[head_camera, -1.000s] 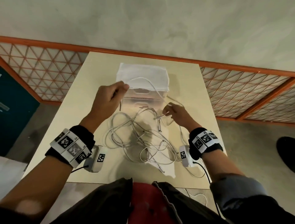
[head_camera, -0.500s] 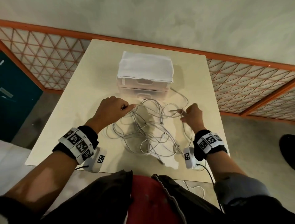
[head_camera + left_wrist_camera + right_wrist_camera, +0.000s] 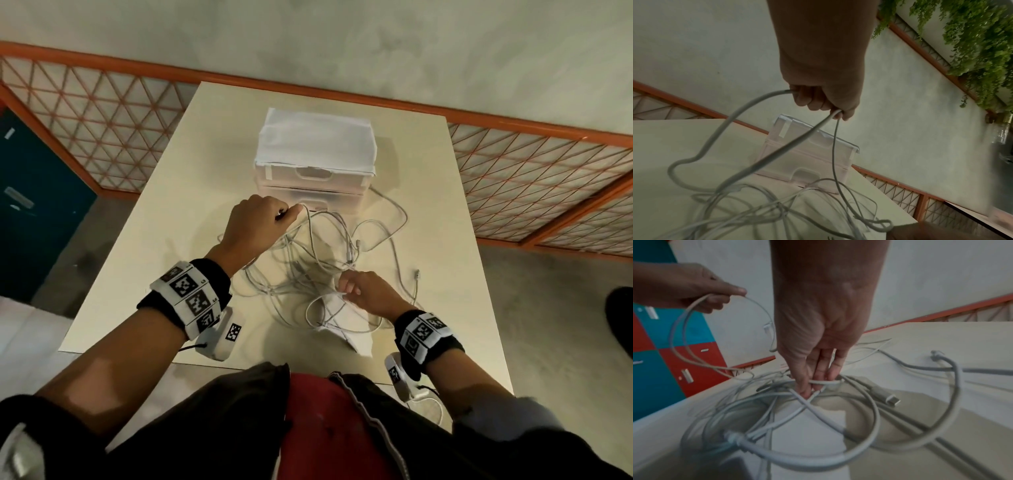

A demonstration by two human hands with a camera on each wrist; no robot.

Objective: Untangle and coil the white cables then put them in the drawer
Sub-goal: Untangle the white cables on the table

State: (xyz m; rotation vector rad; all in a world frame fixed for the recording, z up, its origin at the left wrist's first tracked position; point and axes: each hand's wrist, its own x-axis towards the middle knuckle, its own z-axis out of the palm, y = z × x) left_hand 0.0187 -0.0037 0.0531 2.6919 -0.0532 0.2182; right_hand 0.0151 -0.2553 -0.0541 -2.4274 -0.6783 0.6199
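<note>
A tangle of white cables point(image 3: 318, 263) lies on the beige table point(image 3: 171, 219) in front of a small translucent drawer unit point(image 3: 315, 171) whose drawers are closed. My left hand point(image 3: 260, 222) is raised just before the unit and grips a cable loop point(image 3: 777, 146) in curled fingers point(image 3: 813, 100). My right hand point(image 3: 363, 291) is down at the near side of the tangle, its fingertips point(image 3: 809, 386) pinching a thin strand point(image 3: 824, 382) among crossed cables. A loose plug point(image 3: 890, 400) lies to its right.
A white cloth point(image 3: 315, 140) covers the top of the drawer unit. A piece of white paper point(image 3: 346, 329) lies under the tangle near the front edge. One cable end point(image 3: 416, 274) trails toward the table's right side. An orange mesh railing point(image 3: 531, 171) runs behind the table.
My left hand came down from the drawer unit's top to just in front of it, still holding cable. My right hand moved back toward me and lower, into the near part of the tangle.
</note>
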